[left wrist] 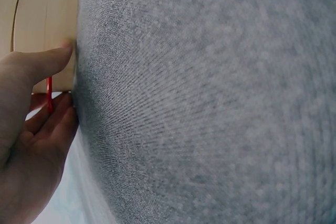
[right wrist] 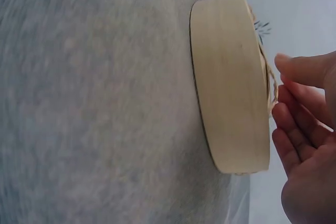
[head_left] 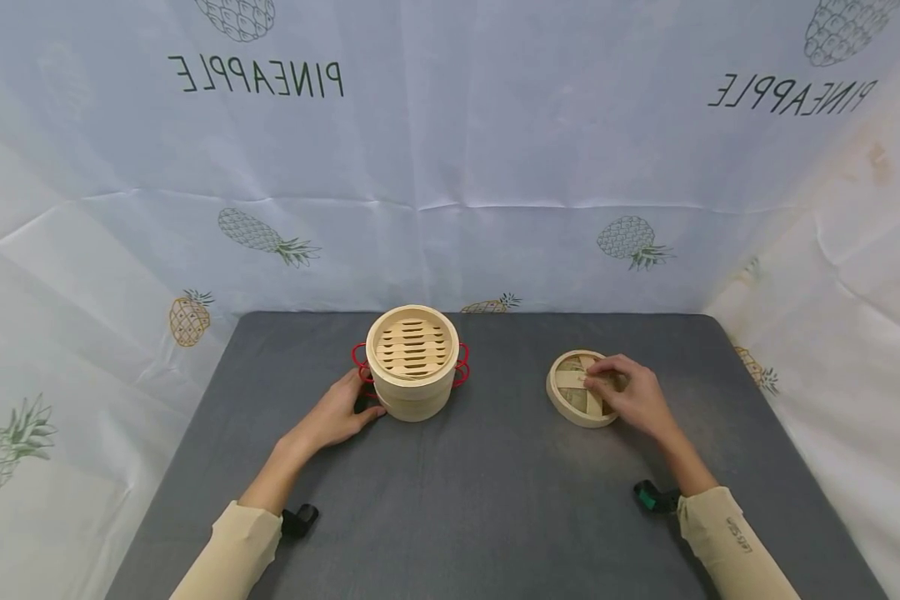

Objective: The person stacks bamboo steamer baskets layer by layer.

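Observation:
A bamboo steamer (head_left: 412,362) of stacked tiers stands lidless at the table's middle, its slatted floor showing, with red handles (head_left: 358,358) sticking out at both sides. My left hand (head_left: 363,396) lies on the table against its lower left side. In the left wrist view the thumb (left wrist: 58,53) touches the steamer's wall (left wrist: 47,19), and the fingers reach under the red handle (left wrist: 50,94). To the right the steamer lid (head_left: 579,392) lies flat on the table. My right hand (head_left: 592,381) is curled over the lid, thumb and fingertips pinching the woven handle on top of it (right wrist: 271,85).
The grey table (head_left: 495,483) is ringed by a pale cloth printed with pineapples (head_left: 450,167), which stands as walls at the back and both sides. Bare grey surface lies between the steamer and the lid and along the front.

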`<state>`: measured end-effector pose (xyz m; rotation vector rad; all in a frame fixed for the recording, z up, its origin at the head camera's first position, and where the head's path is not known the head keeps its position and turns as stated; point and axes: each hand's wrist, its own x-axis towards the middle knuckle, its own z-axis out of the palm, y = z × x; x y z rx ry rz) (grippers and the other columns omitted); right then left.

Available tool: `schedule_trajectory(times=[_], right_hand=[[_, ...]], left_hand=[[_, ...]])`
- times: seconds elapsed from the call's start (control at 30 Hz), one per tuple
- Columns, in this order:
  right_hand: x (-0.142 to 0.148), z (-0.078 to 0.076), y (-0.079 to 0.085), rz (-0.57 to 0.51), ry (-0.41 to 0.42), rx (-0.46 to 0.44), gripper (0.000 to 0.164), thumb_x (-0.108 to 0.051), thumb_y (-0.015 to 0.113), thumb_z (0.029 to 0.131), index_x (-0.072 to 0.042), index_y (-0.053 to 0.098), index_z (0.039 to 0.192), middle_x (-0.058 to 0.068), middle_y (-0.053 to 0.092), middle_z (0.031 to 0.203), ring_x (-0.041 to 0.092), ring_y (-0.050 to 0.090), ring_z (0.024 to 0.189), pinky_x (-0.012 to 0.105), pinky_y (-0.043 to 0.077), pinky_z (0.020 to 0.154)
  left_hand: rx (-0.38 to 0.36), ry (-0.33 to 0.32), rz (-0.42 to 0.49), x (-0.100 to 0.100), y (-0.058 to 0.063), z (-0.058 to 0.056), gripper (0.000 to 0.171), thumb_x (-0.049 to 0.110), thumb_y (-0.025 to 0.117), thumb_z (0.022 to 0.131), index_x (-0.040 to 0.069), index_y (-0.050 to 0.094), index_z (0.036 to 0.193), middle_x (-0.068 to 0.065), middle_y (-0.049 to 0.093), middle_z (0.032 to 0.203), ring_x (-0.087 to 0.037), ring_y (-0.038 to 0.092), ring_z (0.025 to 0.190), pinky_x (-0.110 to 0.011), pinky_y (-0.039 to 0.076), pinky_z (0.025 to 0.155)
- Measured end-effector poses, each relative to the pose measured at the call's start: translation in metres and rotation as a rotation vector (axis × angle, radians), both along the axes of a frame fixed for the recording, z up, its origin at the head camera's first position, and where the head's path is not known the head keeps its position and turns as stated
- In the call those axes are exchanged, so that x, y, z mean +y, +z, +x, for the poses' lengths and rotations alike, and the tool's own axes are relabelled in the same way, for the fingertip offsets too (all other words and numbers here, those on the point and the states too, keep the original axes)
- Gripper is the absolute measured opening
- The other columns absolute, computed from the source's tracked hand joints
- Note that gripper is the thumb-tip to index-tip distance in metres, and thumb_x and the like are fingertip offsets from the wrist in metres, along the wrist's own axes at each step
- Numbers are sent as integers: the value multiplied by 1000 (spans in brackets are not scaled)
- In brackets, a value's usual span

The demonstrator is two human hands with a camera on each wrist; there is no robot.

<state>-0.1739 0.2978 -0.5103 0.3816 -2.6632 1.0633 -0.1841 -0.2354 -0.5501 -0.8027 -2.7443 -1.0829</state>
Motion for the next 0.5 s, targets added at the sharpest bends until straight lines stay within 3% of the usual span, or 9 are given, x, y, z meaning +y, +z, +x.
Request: schedule_trajectory(times=[0.27, 0.33, 0.5], right_hand=[[5, -1, -2, -30, 5, -35, 6, -16, 84, 97, -17, 83, 102, 5, 79, 104, 5, 65, 94, 19, 51, 84], [6, -1, -2, -39, 4, -32, 6, -15, 84, 96, -17, 83, 102, 6, 79, 103, 3, 65, 92, 19, 50, 83], [9, 0, -2, -17, 10, -30, 7, -14, 83, 97, -17, 84, 103, 5, 77, 104, -3, 61, 91, 20, 52, 81]], left_hand=[[7, -27, 11, -1, 1, 1, 68, 33, 81, 99, 4, 52, 154, -20, 65, 128, -32, 68, 113, -48, 59, 93], [3, -10, 5, 2, 7, 4, 69, 32, 83, 98, 3, 53, 152, -21, 65, 127, -35, 68, 111, -51, 59, 91], [4, 3, -22, -1, -4, -1, 70, 35, 83, 98, 6, 52, 153, -17, 65, 130, -32, 68, 114, -50, 59, 95]])
